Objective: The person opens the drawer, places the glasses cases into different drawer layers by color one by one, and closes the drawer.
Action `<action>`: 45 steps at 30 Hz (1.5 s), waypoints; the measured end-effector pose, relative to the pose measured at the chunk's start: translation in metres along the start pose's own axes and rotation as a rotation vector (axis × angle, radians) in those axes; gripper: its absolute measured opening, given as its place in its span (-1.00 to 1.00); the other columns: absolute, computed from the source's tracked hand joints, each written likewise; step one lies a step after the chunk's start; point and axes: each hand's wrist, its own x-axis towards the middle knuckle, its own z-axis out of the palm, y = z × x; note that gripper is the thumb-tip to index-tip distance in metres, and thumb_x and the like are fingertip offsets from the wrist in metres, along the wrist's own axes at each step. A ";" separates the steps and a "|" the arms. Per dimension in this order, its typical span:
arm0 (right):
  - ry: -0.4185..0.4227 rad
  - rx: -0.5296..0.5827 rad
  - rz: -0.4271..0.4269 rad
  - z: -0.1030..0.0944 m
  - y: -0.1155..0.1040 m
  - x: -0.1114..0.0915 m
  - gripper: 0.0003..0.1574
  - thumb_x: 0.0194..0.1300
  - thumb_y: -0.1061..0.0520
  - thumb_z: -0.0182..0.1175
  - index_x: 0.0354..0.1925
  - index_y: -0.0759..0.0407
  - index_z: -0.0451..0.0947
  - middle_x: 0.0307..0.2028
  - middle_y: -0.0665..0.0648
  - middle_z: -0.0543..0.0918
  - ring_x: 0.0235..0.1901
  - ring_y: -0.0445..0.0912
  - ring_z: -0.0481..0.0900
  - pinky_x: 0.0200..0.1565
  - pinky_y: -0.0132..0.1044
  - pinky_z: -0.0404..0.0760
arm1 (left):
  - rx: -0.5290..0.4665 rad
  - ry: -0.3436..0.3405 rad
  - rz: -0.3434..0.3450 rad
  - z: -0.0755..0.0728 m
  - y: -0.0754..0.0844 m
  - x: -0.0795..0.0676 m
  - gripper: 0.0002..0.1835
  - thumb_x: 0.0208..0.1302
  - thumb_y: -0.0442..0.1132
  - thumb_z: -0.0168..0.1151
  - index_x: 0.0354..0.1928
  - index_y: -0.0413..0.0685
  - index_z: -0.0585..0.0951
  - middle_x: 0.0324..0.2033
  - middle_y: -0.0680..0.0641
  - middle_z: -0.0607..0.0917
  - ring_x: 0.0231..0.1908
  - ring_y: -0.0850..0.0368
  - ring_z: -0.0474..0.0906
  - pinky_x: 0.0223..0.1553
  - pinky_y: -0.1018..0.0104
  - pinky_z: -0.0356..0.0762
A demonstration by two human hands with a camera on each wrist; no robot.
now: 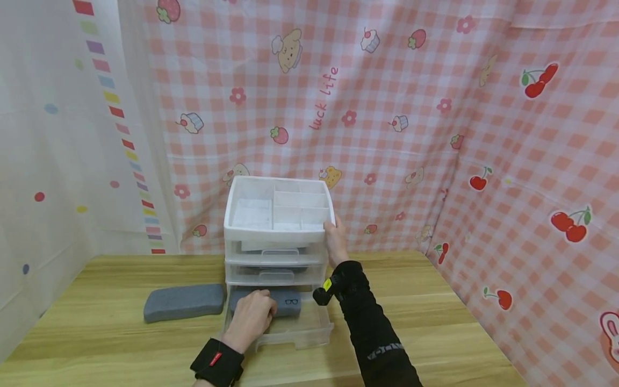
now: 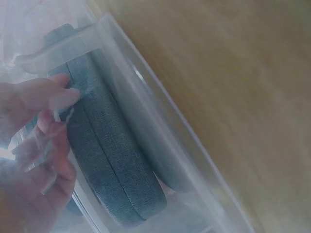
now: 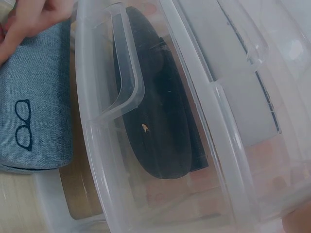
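A white plastic drawer unit stands at the back of the table with its clear bottom drawer pulled out. In that drawer lies a blue-grey glasses case, marked with a small glasses outline in the right wrist view. My left hand reaches over the drawer front and grips the case with curled fingers; in the left wrist view the case shows through the clear plastic. My right hand holds the unit's upper right front corner, thumb at the rim.
Left of the unit, a second grey case lies on the wooden table. The closed middle drawer holds a dark, long case. Compartments divide the unit's top tray. Patterned curtains hang behind and at both sides.
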 end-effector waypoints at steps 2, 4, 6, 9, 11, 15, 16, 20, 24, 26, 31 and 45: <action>-0.005 -0.001 0.002 -0.001 -0.001 0.000 -0.34 0.28 0.22 -0.16 0.37 0.08 0.24 0.32 0.17 0.36 0.21 0.05 0.34 0.28 0.01 0.26 | -0.002 -0.012 -0.009 0.000 0.001 -0.001 -0.76 -0.08 -0.45 0.33 -0.64 0.11 0.68 -0.58 0.08 0.54 -0.51 0.15 0.51 -0.55 0.34 0.44; -0.011 0.001 0.009 -0.001 -0.003 -0.002 -0.33 0.29 0.22 -0.16 0.37 0.09 0.22 0.33 0.17 0.35 0.22 0.06 0.33 0.28 0.01 0.26 | -0.002 -0.027 -0.023 0.000 0.001 -0.001 -0.79 -0.09 -0.45 0.34 -0.59 0.09 0.71 -0.55 0.06 0.56 -0.47 0.12 0.51 -0.55 0.30 0.47; -0.015 -0.003 0.011 -0.001 -0.009 -0.006 -0.32 0.28 0.23 -0.16 0.38 0.12 0.21 0.34 0.19 0.34 0.23 0.07 0.33 0.29 0.01 0.26 | -0.005 -0.051 -0.038 0.000 0.001 0.000 -0.81 -0.10 -0.43 0.35 -0.53 0.07 0.74 -0.51 0.03 0.57 -0.42 0.08 0.51 -0.54 0.24 0.49; -0.017 -0.021 0.004 0.000 -0.019 -0.015 -0.32 0.28 0.24 -0.18 0.38 0.18 0.19 0.33 0.23 0.34 0.23 0.09 0.33 0.28 0.01 0.27 | -0.010 -0.070 -0.051 0.000 0.001 -0.001 -0.81 -0.12 -0.42 0.36 -0.43 0.02 0.76 -0.45 0.00 0.56 -0.36 0.04 0.50 -0.53 0.19 0.51; -0.017 -0.034 -0.005 0.001 -0.023 -0.019 -0.33 0.28 0.25 -0.20 0.38 0.21 0.20 0.32 0.26 0.34 0.22 0.10 0.34 0.27 0.01 0.28 | -0.008 -0.069 -0.056 0.001 0.001 -0.001 -0.79 -0.12 -0.40 0.37 -0.37 0.01 0.76 -0.43 -0.01 0.55 -0.33 0.03 0.49 -0.52 0.20 0.51; -0.017 -0.018 -0.006 0.000 -0.013 -0.011 -0.35 0.30 0.24 -0.19 0.37 0.17 0.22 0.32 0.23 0.35 0.22 0.09 0.34 0.28 0.02 0.26 | 0.009 -0.026 -0.057 0.001 0.000 -0.002 -0.79 -0.13 -0.38 0.38 -0.36 0.00 0.76 -0.44 -0.01 0.55 -0.35 0.04 0.49 -0.49 0.24 0.51; -0.015 -0.014 -0.006 -0.001 -0.010 -0.008 -0.35 0.31 0.24 -0.18 0.37 0.15 0.23 0.32 0.22 0.36 0.23 0.09 0.34 0.29 0.02 0.26 | 0.011 -0.014 -0.055 0.002 0.000 -0.001 -0.80 -0.14 -0.37 0.39 -0.37 -0.01 0.76 -0.45 -0.01 0.55 -0.36 0.04 0.49 -0.49 0.24 0.50; -0.003 -0.009 0.001 -0.002 -0.001 0.000 -0.37 0.31 0.20 -0.16 0.36 0.08 0.25 0.31 0.17 0.38 0.22 0.06 0.34 0.28 0.01 0.26 | -0.003 0.003 -0.060 0.002 0.000 -0.001 -0.81 -0.13 -0.37 0.38 -0.37 -0.03 0.74 -0.46 -0.02 0.57 -0.38 0.02 0.51 -0.49 0.23 0.49; 0.011 -0.010 0.000 -0.002 0.001 0.000 -0.36 0.29 0.19 -0.15 0.35 0.08 0.27 0.31 0.16 0.38 0.22 0.05 0.35 0.28 0.01 0.25 | -0.040 -0.010 -0.096 0.000 -0.001 -0.003 -0.83 -0.10 -0.36 0.36 -0.36 -0.05 0.73 -0.45 -0.04 0.60 -0.39 0.02 0.52 -0.48 0.22 0.49; 0.017 -0.009 0.000 -0.001 0.000 -0.001 -0.36 0.28 0.19 -0.14 0.34 0.09 0.28 0.31 0.16 0.39 0.22 0.05 0.35 0.29 0.01 0.25 | -0.063 -0.025 -0.115 -0.001 -0.002 -0.004 -0.84 -0.07 -0.36 0.36 -0.35 -0.06 0.72 -0.43 -0.05 0.61 -0.39 0.02 0.54 -0.47 0.22 0.49; 0.022 -0.013 -0.007 0.001 0.000 -0.001 -0.37 0.28 0.18 -0.15 0.32 0.14 0.30 0.28 0.19 0.41 0.18 0.06 0.36 0.27 -0.01 0.26 | -0.153 -0.086 -0.156 -0.008 -0.007 -0.007 -0.84 0.01 -0.34 0.35 -0.30 -0.07 0.71 -0.39 -0.05 0.64 -0.41 0.06 0.56 -0.48 0.31 0.46; 0.018 0.001 -0.003 0.001 0.000 0.001 -0.35 0.28 0.19 -0.15 0.35 0.13 0.26 0.33 0.17 0.36 0.29 0.06 0.31 0.36 0.03 0.19 | -0.390 -0.216 -0.286 -0.056 -0.040 -0.006 -0.80 0.15 -0.34 0.28 -0.16 -0.04 0.69 -0.31 0.01 0.72 -0.30 0.16 0.64 -0.30 0.29 0.56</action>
